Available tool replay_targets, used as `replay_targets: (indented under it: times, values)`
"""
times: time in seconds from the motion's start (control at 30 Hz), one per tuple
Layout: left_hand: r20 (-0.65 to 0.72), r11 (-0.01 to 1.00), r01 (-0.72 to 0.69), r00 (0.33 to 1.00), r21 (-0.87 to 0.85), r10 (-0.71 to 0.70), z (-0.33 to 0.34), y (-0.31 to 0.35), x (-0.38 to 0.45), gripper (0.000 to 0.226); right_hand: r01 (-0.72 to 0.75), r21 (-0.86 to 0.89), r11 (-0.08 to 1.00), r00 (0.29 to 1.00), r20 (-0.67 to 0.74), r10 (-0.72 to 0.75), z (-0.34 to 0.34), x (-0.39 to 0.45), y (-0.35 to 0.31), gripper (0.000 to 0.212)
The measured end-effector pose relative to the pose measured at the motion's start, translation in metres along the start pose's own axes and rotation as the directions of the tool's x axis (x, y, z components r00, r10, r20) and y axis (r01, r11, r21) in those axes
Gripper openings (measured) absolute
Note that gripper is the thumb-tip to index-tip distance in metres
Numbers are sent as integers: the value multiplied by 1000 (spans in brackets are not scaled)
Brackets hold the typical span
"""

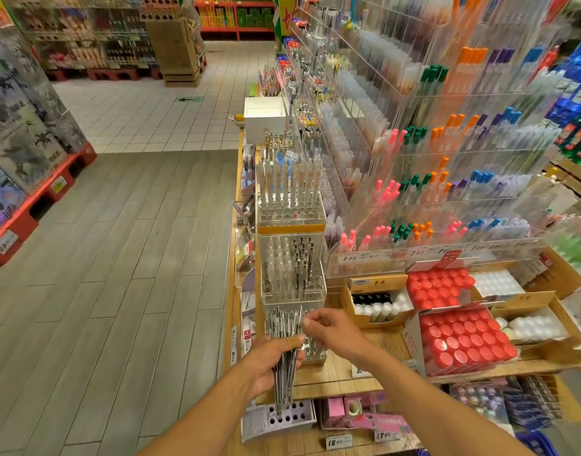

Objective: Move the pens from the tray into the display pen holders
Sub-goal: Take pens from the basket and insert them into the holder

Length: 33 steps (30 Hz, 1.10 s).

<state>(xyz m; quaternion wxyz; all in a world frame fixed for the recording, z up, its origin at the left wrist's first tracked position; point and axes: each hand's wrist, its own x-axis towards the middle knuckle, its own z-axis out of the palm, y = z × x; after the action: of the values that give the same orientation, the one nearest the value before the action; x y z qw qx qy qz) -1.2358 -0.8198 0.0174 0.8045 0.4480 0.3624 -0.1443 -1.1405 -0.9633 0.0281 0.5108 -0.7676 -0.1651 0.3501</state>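
My left hand (271,358) grips a bundle of slim black-and-silver pens (284,373), held upright in front of the shelf edge. My right hand (331,327) pinches the top of one pen in the bundle, fingertips near the upper ends. Behind the bundle stands a clear acrylic pen holder (310,352) with round holes. Above it rise two more clear holders: a middle one (294,274) with clear and black pens, and an upper one (290,205) with tall pens. No tray is recognisable in view.
Cardboard boxes of red-capped bottles (463,340) and white bottles (378,307) sit on the wooden shelf to the right. Acrylic racks of coloured pens (447,179) fill the wall behind. A white holed box (287,416) sits on the lower shelf. The aisle floor (118,258) lies left.
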Motion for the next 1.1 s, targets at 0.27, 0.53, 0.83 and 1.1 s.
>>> replay_targets:
  times: [0.27,0.53,0.83,1.1]
  values:
    - [1,1000,-16,1000,-5,16,3,-2,-2,87,-92,203,975,996,11,92,7,6,-2,12]
    - [-141,994,21,989,-110,-37,-12,-3,1,23,215,-69,974,941,-252,-226,-26,5,4,1]
    - [-185,994,64,980,-88,-79,-18,-5,4,19,264,-680,684,928,-15,-373,-13,6,47,17]
    - [-178,996,86,980,-28,-89,-21,-3,5,16,264,-773,577,889,-37,-456,-7,14,58,16]
